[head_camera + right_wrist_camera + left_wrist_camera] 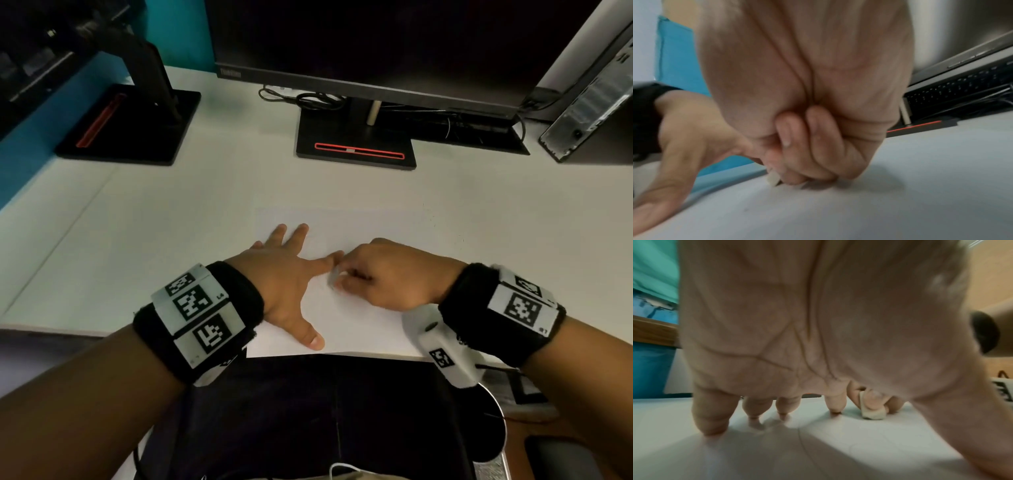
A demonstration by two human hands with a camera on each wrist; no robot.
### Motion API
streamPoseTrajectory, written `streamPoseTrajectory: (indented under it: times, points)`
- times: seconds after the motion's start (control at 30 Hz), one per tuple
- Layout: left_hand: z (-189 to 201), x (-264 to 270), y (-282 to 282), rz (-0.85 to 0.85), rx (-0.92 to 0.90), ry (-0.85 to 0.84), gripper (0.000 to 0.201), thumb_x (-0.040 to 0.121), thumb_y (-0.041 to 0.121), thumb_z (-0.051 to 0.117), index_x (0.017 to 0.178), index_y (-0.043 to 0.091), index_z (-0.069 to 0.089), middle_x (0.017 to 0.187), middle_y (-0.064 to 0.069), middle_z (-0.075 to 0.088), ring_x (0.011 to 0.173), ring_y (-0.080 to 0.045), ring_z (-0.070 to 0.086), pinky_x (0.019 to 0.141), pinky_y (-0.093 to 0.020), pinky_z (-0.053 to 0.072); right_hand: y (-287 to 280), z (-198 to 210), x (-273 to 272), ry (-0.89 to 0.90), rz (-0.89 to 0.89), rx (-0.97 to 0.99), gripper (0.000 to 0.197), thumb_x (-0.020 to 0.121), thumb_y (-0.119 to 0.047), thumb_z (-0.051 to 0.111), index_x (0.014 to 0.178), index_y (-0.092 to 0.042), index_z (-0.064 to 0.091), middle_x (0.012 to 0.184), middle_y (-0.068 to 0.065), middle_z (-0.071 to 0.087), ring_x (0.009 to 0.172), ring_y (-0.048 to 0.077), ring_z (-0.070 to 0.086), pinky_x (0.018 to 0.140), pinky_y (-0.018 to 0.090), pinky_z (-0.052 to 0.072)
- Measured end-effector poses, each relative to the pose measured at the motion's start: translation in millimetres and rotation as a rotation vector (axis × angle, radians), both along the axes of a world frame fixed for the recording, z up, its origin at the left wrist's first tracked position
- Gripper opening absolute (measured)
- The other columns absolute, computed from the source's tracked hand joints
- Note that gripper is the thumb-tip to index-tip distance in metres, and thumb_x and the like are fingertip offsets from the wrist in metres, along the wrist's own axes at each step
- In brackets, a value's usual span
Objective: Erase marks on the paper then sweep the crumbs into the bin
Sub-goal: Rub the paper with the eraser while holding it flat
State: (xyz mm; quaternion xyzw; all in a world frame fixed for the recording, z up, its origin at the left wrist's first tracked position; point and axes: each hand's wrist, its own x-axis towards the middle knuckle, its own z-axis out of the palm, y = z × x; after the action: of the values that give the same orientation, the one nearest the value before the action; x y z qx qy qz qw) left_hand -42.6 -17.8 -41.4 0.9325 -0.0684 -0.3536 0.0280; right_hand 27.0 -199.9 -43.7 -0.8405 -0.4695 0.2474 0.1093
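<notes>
A white sheet of paper (359, 322) lies on the desk near its front edge. My left hand (287, 270) lies flat on the sheet with fingers spread, pressing it down. My right hand (376, 274) pinches a small white eraser (333, 276) whose lower end touches the paper just beside the left index fingertip. The left wrist view shows the spread fingertips (713, 423) on the paper and the eraser (871, 410) held beyond them. In the right wrist view the eraser (773, 179) pokes out under curled fingers. Faint pencil lines show on the sheet (869, 449). No bin is identifiable.
A monitor on a black stand (356, 144) rises behind the paper, with cables beneath it. A second monitor base (130, 126) sits far left. A computer case (589, 99) leans at the far right. The desk's front edge runs just under my wrists.
</notes>
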Motion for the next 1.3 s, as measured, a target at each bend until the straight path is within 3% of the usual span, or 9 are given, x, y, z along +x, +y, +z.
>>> streamPoseTrajectory:
  times: [0.17,0.23,0.37,0.5,0.67,0.8,1.0,1.13,1.3]
  points:
    - [-1,1,1,-0.014,0.001,-0.006,0.131,0.064,0.079,0.074,0.148,0.056,-0.024,0.159,-0.006,-0.038,0.148,-0.035,-0.030,0.122,-0.057,0.001,6,2,-28,0.082,0.118,-0.042,0.034,0.104,-0.030,0.050,0.070,-0.032,0.050,0.058,-0.017,0.056,0.059,-0.005,0.053,0.059,0.013,0.035]
    - [0,0,0,-0.011,0.004,-0.002,0.130,0.064,0.078,0.074,0.148,0.056,-0.023,0.159,-0.005,-0.038,0.148,-0.034,-0.030,0.121,-0.056,0.002,4,5,-13,0.044,0.088,-0.065,0.035,0.105,-0.032,0.049,0.070,-0.031,0.050,0.060,-0.016,0.057,0.059,-0.003,0.053,0.060,0.015,0.035]
    - [1,-1,1,0.002,-0.007,-0.004,0.129,0.064,0.078,0.075,0.151,0.055,-0.018,0.160,-0.003,-0.038,0.148,-0.032,-0.030,0.121,-0.054,0.004,8,-1,3,-0.043,0.044,-0.028,0.032,0.103,-0.036,0.043,0.090,-0.018,0.065,0.075,-0.003,0.067,0.067,0.011,0.059,0.072,0.033,0.049]
    - [-3,0,2,-0.023,0.011,-0.018,0.133,0.062,0.080,0.073,0.147,0.055,-0.026,0.160,-0.004,-0.038,0.149,-0.033,-0.029,0.121,-0.055,0.004,9,-5,-19,0.084,0.135,-0.021,0.032,0.104,-0.033,0.049,0.081,-0.016,0.062,0.064,-0.007,0.055,0.062,0.003,0.054,0.061,0.016,0.037]
    - [-2,-1,3,0.001,0.005,-0.032,0.144,0.061,0.079,0.075,0.149,0.044,-0.033,0.160,-0.001,-0.037,0.150,-0.030,-0.027,0.122,-0.052,0.006,10,2,1,-0.018,0.049,-0.047,0.037,0.104,-0.033,0.048,0.076,-0.011,0.058,0.063,0.000,0.056,0.058,0.009,0.051,0.062,0.023,0.035]
    - [-4,-1,3,-0.007,0.031,-0.035,0.151,0.060,0.081,0.074,0.153,0.023,-0.031,0.161,-0.001,-0.036,0.151,-0.029,-0.024,0.122,-0.049,0.008,14,0,-24,0.047,0.124,-0.052,0.038,0.104,-0.032,0.051,0.066,-0.032,0.047,0.058,-0.011,0.048,0.059,-0.002,0.052,0.058,0.014,0.034]
    - [-1,-1,2,-0.003,0.057,-0.020,0.152,0.061,0.083,0.071,0.154,0.014,-0.029,0.160,-0.001,-0.038,0.151,-0.028,-0.024,0.123,-0.047,0.008,11,1,7,-0.059,0.011,-0.072,0.043,0.105,-0.039,0.047,0.073,-0.011,0.055,0.064,-0.001,0.054,0.060,0.012,0.049,0.063,0.029,0.036]
    - [-3,-2,3,-0.006,0.051,-0.030,0.153,0.060,0.084,0.071,0.154,0.015,-0.028,0.160,-0.001,-0.037,0.151,-0.027,-0.024,0.122,-0.047,0.009,15,-2,-15,0.018,0.114,-0.068,0.036,0.104,-0.033,0.049,0.071,-0.019,0.054,0.062,-0.004,0.054,0.058,0.006,0.051,0.058,0.016,0.033]
    - [0,-3,2,-0.006,0.055,-0.034,0.153,0.061,0.084,0.070,0.154,0.013,-0.028,0.160,-0.001,-0.037,0.151,-0.026,-0.024,0.122,-0.047,0.009,12,2,20,-0.042,-0.036,-0.095,0.043,0.104,-0.043,0.047,0.074,-0.013,0.056,0.070,0.001,0.058,0.068,0.017,0.054,0.069,0.036,0.044]
